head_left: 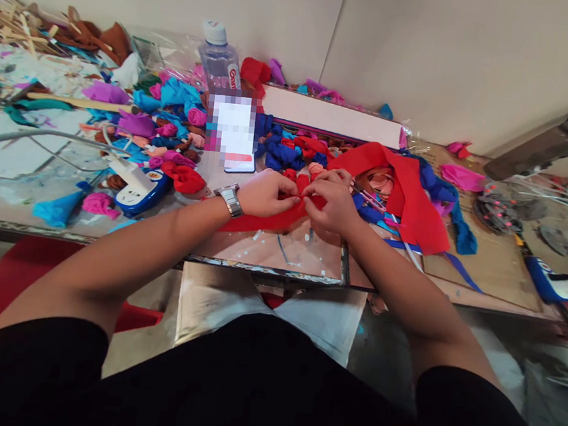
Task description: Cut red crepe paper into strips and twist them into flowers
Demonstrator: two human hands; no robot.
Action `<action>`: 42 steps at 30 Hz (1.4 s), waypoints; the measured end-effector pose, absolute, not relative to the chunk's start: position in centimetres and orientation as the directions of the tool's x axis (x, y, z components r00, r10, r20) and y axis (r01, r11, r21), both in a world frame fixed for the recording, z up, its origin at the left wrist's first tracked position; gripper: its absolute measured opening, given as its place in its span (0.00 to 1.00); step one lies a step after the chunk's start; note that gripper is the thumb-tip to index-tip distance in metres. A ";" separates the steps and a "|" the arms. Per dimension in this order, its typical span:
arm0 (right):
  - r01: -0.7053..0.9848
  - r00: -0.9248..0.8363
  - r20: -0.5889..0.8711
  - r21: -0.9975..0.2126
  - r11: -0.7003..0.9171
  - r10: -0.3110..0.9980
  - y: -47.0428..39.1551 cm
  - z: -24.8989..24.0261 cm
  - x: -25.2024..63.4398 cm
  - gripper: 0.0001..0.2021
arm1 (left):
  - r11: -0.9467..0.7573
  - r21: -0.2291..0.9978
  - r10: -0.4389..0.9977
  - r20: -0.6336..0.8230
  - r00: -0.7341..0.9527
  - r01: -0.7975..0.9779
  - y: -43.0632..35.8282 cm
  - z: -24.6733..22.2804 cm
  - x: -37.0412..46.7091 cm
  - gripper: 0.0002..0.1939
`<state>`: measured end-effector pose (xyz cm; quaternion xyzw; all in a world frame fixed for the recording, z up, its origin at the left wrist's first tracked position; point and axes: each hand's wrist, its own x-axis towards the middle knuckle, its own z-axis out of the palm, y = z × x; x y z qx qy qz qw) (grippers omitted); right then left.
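Both hands meet over the table's near part, fingertips almost touching. My left hand (269,195), with a metal watch (229,200) at the wrist, pinches the edge of a red strip (273,224). Facing it, my right hand (329,200) pinches the same red material, its fingers bent together. Part of the strip hangs below the hands, and a wide red band (410,198) curves away on the right over pale pink pieces (381,183). Just beyond the hands lie blue and red rolled pieces (282,152).
A phone (241,163) leans against a clear bottle (221,63). Left are a white-blue power socket (140,192), its cable and coloured crumpled flowers (105,92). A long white box (331,116) lies behind. At right are cardboard (490,266) and a dark cylindrical object (536,147).
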<state>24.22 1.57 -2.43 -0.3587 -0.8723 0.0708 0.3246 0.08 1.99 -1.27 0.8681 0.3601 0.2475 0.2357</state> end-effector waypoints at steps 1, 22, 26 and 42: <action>0.578 -0.532 0.523 -0.351 0.737 0.666 1.6 -2.4 24.2 0.05 | -0.625 0.595 0.742 0.250 0.622 0.506 2.0 -1.3 0.1 0.19; 0.495 -0.567 0.635 -0.246 0.833 0.524 1.8 -2.6 24.5 0.08 | -0.490 0.740 0.777 0.129 0.617 0.462 2.9 -1.2 0.0 0.15; 0.508 -0.579 0.596 -0.269 0.818 0.556 1.7 -2.4 24.5 0.09 | -0.448 0.784 0.778 0.105 0.619 0.430 3.0 -1.2 0.0 0.14; 0.516 -0.566 0.605 -0.269 0.813 0.560 1.6 -2.3 24.6 0.09 | -0.452 0.791 0.795 0.148 0.588 0.412 2.7 -1.3 0.1 0.17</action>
